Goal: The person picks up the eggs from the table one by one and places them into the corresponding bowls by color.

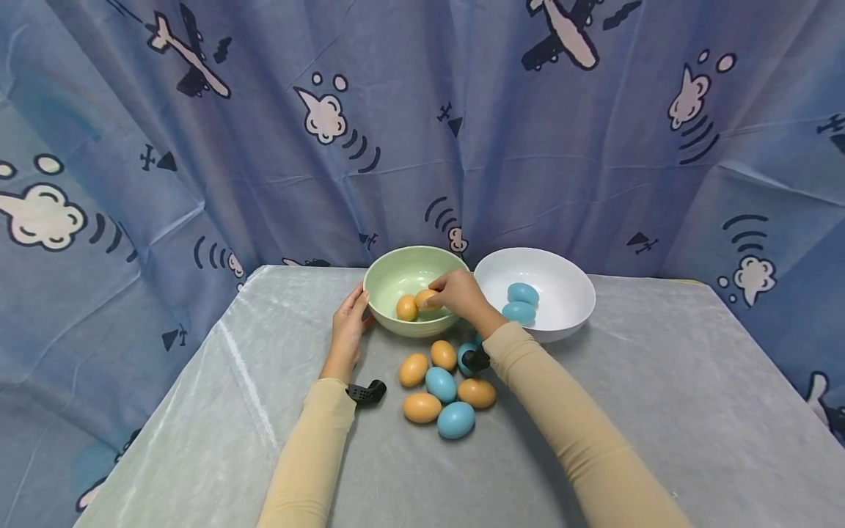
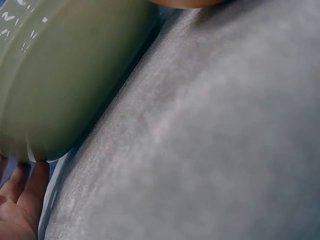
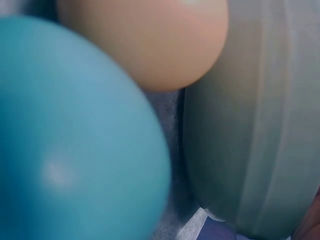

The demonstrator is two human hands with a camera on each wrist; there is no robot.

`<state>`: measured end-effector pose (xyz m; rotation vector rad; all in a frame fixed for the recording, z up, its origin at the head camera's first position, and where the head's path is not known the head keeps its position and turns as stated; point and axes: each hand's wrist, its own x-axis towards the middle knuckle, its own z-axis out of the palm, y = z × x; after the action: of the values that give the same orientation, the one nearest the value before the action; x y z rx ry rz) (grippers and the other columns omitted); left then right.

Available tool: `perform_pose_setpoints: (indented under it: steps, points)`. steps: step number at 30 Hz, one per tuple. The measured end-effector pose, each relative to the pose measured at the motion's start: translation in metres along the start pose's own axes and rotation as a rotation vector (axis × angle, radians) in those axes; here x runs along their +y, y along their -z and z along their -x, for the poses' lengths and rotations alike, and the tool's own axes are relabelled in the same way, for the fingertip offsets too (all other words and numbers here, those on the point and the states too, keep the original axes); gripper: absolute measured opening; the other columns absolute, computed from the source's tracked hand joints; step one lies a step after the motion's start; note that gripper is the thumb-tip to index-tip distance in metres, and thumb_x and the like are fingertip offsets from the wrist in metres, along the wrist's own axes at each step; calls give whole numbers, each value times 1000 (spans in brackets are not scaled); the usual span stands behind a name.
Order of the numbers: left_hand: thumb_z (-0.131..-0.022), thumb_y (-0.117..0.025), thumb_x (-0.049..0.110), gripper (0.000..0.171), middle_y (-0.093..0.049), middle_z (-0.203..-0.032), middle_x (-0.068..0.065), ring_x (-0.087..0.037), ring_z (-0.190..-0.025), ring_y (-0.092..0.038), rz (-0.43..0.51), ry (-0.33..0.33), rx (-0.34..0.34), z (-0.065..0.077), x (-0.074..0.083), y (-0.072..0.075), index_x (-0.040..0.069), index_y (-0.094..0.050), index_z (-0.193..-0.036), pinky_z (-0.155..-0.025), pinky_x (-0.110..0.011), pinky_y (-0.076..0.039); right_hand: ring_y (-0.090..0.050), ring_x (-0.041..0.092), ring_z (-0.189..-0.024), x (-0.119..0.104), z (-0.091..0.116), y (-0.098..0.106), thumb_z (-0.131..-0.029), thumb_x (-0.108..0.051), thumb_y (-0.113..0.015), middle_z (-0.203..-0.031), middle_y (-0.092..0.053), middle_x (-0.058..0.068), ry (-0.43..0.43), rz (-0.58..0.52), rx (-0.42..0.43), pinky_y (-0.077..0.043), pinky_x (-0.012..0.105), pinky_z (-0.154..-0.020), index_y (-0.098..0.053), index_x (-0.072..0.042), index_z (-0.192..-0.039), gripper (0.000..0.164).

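Over the green bowl (image 1: 396,275), the right hand (image 1: 462,295) has its fingers closed in a pinch on an orange egg (image 1: 423,299), held low inside the rim next to another orange egg (image 1: 406,309). Left hand (image 1: 347,330) isn't gripping, just fairly straight fingers against the bowl's outer side, probably to keep it from sliding. Just right is the white bowl (image 1: 562,293) with two blue eggs (image 1: 521,303), so looks like colour-sorting placement to me. Loose orange and blue eggs (image 1: 441,384) bunch on the worktop (image 1: 224,455) out front; the right wrist's black camera (image 1: 476,359) partly blocks one blue.
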<state>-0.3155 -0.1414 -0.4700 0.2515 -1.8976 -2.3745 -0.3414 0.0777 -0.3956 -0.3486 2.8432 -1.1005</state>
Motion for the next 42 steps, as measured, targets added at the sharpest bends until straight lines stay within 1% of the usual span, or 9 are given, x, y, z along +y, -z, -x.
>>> perform_pose_setpoints:
  steps: [6, 14, 17, 21, 25, 29, 34, 37, 42]
  points:
    - [-103, -55, 30, 50, -43, -157, -3, -24, -141, -45, 14, -12, -3, 0, -2, 1, 15, -47, -149, -115, -47, -42, -64, 29, -118, -1, 1, -1, -79, -22, -85, -115, -74, 13, 6, 52, -36, -51, 40, -105, -74, 0, -114, 44]
    - [-102, -57, 32, 51, -44, -156, -2, -22, -141, -45, 19, -14, 4, -1, -1, 0, 16, -47, -149, -115, -45, -42, -66, 28, -113, -2, 0, 1, -82, -17, -82, -109, -76, 13, -15, 83, -42, -52, 39, -101, -75, 1, -109, 33]
    - [-102, -56, 32, 51, -43, -157, -3, -24, -141, -46, 14, -12, 2, -2, -1, 0, 16, -47, -149, -115, -46, -42, -66, 29, -114, -2, 1, 2, -82, -18, -81, -110, -75, 13, -12, 54, -34, -52, 39, -102, -75, 0, -111, 35]
    - [-102, -56, 32, 50, -43, -157, -2, -23, -141, -45, 12, -9, -4, -2, -2, 0, 16, -48, -149, -115, -46, -42, -65, 29, -117, 0, 8, 4, -85, -20, -79, -117, -73, 13, -4, -52, -26, -53, 40, -102, -72, -1, -119, 40]
    - [-102, -56, 31, 49, -43, -157, -2, -22, -142, -44, 17, -14, -2, -1, -2, 1, 16, -48, -149, -116, -46, -41, -64, 28, -120, -1, 21, 11, -85, -23, -79, -122, -72, 12, 11, -161, -33, -54, 41, -101, -70, -4, -124, 44]
    - [-102, -56, 30, 50, -43, -157, -3, -23, -142, -45, 19, -15, 0, -1, -2, 1, 15, -48, -149, -116, -47, -41, -64, 27, -121, -1, 39, 19, -84, -24, -80, -121, -72, 11, 6, -249, -51, -54, 41, -101, -72, -7, -122, 43]
    - [-103, -55, 29, 49, -43, -157, -4, -24, -142, -44, 19, -14, 4, -1, -1, 1, 14, -47, -149, -115, -47, -42, -65, 26, -121, 5, 65, 25, -83, -24, -81, -122, -71, 11, -22, -334, -79, -56, 36, -98, -73, -8, -120, 41]
    - [-103, -55, 29, 49, -43, -157, -4, -23, -142, -43, 17, -15, 4, 0, -1, 1, 14, -47, -149, -115, -46, -42, -66, 27, -118, 10, 80, 28, -84, -20, -81, -123, -71, 13, -25, -368, -87, -57, 34, -96, -73, -6, -120, 40]
    - [-103, -55, 29, 49, -43, -157, -3, -22, -143, -43, 18, -11, 1, -1, 0, 0, 14, -47, -149, -116, -46, -42, -66, 25, -116, 23, 102, 32, -83, -23, -81, -121, -72, 13, -13, -362, -90, -56, 37, -98, -72, -5, -120, 42]
